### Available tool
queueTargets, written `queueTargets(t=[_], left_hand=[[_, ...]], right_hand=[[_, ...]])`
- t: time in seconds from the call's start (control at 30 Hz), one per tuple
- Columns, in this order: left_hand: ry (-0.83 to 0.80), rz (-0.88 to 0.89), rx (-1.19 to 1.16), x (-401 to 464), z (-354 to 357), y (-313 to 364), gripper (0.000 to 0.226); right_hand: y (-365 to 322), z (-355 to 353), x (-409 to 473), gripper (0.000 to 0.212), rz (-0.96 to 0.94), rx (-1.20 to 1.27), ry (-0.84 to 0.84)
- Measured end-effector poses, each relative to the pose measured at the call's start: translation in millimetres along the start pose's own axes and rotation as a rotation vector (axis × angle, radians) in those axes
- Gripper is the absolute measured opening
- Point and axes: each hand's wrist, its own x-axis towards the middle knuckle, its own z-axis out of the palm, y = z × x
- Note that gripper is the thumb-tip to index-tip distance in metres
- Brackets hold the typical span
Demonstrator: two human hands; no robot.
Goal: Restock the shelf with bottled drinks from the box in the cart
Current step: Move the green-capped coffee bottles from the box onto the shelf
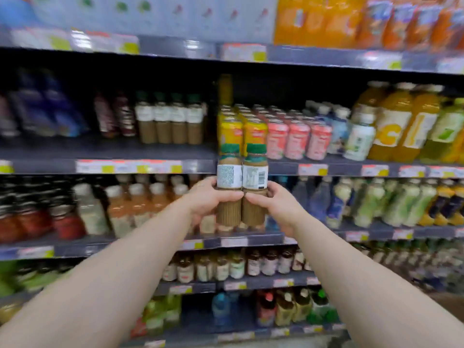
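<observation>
Two brown bottles with green caps and white labels are held up side by side in front of the shelving, upright and touching each other. The left bottle [229,187] is gripped by the left hand [209,199], whose thumb curls across its ribbed lower half just under the label, the fingers wrapped behind it out of sight. The right bottle [254,187] is gripped the same way by the right hand [276,202], thumb curled across the front below the barcode label. The two thumb tips nearly meet where the bottles join. Both forearms reach forward from the bottom corners of the view.

The bottles hang in the air before the edge of the middle shelf [150,153], their caps level with that shelf's front rail. On that shelf, to the left, stands a row of matching brown bottles [170,119] with green caps, with bare shelf surface in front of them. Directly behind the held pair stand yellow cans [242,131], and beside those, pink cans [298,139]. Farther right are large orange juice bottles [399,126]. Price tags [130,167] run along the shelf rails. The shelves below carry more bottles, blurred. Neither the box nor the cart is in view.
</observation>
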Motion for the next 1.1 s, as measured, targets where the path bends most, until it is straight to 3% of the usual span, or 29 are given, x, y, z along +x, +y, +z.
queueTargets(t=[0.23,0.53,0.67,0.83,0.97,1.1], left_hand=[[0.173,0.019,0.038,-34.3,-168.9,19.4,0.042],[0.402,0.092,-0.02,8.5,-291.2,38.0,0.049],[0.462,0.13,-0.003,48.0,-313.2,46.0,0.06],[0.58,0.2,0.085,90.9,-312.5,44.7,0.058],[0.604,0.202,0.122,115.1,-310.7,29.7,0.059],[0.584,0.163,0.237,136.5,-318.8,28.1,0.079]], right_hand=[[-39.3,164.7,61.6,0.047,-0.062,-0.016,-0.138],[-74.9,233.3,156.3,0.044,-0.179,-0.049,-0.079],[-85.8,234.8,200.0,0.042,-0.227,-0.071,-0.037],[-79.5,239.3,242.2,0.045,-0.265,-0.171,-0.041],[-64.0,243.2,260.6,0.056,-0.192,-0.211,-0.053],[-62.0,246.8,274.4,0.069,-0.152,-0.271,-0.036]])
